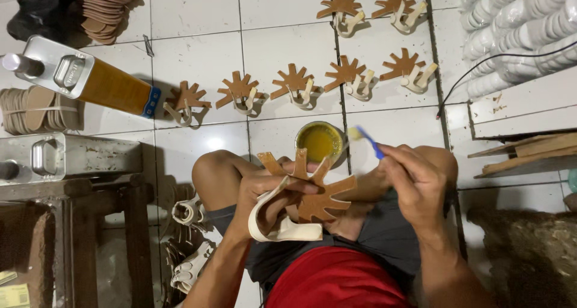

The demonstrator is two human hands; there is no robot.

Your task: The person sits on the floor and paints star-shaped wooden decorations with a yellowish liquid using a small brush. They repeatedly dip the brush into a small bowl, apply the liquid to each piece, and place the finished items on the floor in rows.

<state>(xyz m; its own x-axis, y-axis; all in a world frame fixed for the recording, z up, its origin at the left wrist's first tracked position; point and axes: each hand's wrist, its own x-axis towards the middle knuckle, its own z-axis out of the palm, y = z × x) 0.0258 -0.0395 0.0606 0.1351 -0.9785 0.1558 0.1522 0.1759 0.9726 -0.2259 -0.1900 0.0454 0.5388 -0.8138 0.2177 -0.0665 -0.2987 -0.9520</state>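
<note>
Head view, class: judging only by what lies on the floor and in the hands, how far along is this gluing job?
Done, it seems: eight brown star-shaped pieces with cream straps lie in rows on the tiles. In hand: the left hand holds another such piece, while the right hand holds a blue brush by the pot of yellow glue. Left: cream strap pieces piled beside the left leg.

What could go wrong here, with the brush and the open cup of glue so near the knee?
The loaded brush in the right hand may drip on the leg. The glue cup sits close by the knee and could tip. The leather piece, held only by the left hand, might slip.
</note>
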